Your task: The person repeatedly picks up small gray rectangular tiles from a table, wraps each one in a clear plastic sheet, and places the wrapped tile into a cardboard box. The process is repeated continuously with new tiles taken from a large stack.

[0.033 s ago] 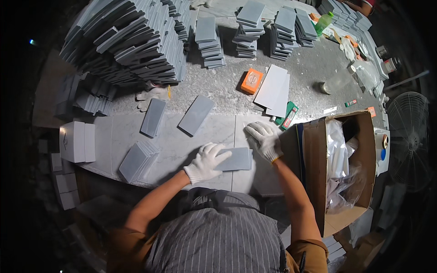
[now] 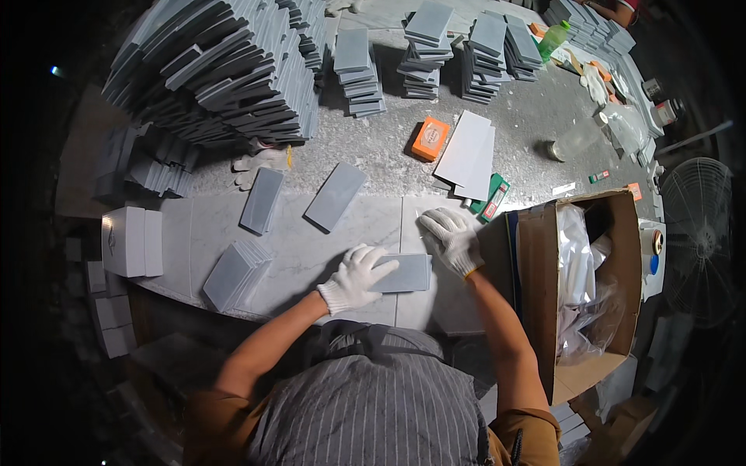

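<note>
My left hand (image 2: pixel 356 279), in a white knitted glove, grips the left end of grey rectangular tiles (image 2: pixel 406 274) lying on the pale marbled slab. A second edge peeks out at their right end, so at least two are stacked. To their upper right my gloved right hand (image 2: pixel 451 237) rests flat on the slab, fingers stretched out and holding nothing. Farther off lie another grey tile (image 2: pixel 336 197) and a slimmer grey pile (image 2: pixel 263 200). At the near left a fanned stack of grey tiles (image 2: pixel 235 276) sits by the table edge.
Tall rows of grey tiles (image 2: pixel 233 70) fill the far left, with shorter stacks (image 2: pixel 357 74) along the back. An orange box (image 2: pixel 430 139), white sheets (image 2: pixel 468 155) and a green box (image 2: pixel 493 200) lie ahead. An open cardboard carton (image 2: pixel 538 295) stands at right; white boxes (image 2: pixel 128 242) at left.
My left hand and the tiles under it have shifted very slightly to the right. The right hand stays where it was.
</note>
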Action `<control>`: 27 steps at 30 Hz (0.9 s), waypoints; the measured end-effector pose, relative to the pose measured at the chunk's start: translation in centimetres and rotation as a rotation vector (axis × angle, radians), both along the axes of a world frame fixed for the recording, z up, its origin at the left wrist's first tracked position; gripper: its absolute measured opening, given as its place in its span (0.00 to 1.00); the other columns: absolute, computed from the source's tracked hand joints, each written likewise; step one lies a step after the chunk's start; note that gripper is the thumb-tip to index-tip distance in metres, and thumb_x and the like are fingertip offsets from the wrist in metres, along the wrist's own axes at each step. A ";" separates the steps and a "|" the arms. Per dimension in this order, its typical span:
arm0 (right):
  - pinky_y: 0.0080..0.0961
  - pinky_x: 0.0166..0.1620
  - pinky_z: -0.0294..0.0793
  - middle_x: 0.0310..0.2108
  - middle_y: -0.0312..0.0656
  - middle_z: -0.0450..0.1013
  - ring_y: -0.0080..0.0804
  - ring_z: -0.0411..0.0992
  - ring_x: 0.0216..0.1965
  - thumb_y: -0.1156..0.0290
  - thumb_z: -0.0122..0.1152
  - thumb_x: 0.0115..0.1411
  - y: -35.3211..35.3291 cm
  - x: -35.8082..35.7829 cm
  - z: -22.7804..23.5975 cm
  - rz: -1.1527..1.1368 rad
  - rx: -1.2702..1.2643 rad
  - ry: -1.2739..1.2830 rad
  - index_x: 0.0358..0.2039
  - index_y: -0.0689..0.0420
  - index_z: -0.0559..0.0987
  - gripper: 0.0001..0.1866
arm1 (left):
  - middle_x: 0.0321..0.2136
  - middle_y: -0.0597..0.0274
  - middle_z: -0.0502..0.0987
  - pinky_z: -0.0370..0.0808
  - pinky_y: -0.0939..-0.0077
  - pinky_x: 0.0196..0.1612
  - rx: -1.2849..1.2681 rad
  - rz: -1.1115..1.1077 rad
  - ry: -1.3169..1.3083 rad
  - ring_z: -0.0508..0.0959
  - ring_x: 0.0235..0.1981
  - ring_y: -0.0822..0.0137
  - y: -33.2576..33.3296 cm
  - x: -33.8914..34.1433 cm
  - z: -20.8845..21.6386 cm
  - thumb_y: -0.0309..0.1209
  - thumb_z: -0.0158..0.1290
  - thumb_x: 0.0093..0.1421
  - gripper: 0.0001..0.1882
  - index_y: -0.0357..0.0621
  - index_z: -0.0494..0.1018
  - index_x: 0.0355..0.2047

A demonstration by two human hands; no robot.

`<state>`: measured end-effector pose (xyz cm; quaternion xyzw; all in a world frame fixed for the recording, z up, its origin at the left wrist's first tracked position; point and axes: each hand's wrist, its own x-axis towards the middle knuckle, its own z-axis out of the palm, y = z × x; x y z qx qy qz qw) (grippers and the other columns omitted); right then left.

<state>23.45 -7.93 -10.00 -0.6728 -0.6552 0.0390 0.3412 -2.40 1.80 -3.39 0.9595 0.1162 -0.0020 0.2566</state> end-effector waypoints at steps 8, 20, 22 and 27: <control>0.41 0.53 0.71 0.48 0.38 0.75 0.40 0.73 0.52 0.70 0.64 0.56 0.0 0.0 0.2 0.007 -0.028 0.002 0.47 0.50 0.80 0.16 | 0.56 0.52 0.66 0.58 0.51 0.65 0.073 -0.026 -0.025 0.64 0.59 0.50 -0.6 1.2 -2.4 0.33 0.64 0.41 0.35 0.49 0.73 0.55; 0.44 0.58 0.67 0.58 0.44 0.69 0.46 0.69 0.57 0.52 0.67 0.53 0.5 0.0 1.5 -0.225 -0.218 -0.011 0.57 0.53 0.73 0.33 | 0.52 0.61 0.69 0.62 0.54 0.61 0.286 0.375 -0.165 0.65 0.57 0.55 3.0 3.3 -3.8 0.43 0.68 0.42 0.35 0.50 0.72 0.52; 0.41 0.62 0.66 0.61 0.47 0.67 0.47 0.66 0.60 0.48 0.72 0.48 0.7 0.2 -0.9 -0.301 -0.185 -0.026 0.61 0.53 0.71 0.42 | 0.51 0.62 0.70 0.62 0.53 0.60 0.298 0.433 -0.029 0.66 0.56 0.55 5.4 5.2 -2.5 0.41 0.67 0.43 0.30 0.49 0.74 0.47; 0.39 0.58 0.68 0.54 0.41 0.71 0.44 0.68 0.57 0.59 0.77 0.42 1.7 -0.5 -0.2 -0.298 -0.207 -0.006 0.46 0.49 0.77 0.29 | 0.48 0.64 0.72 0.57 0.53 0.64 0.202 0.499 -0.020 0.66 0.56 0.57 7.0 5.1 -4.1 0.38 0.67 0.43 0.13 0.51 0.79 0.29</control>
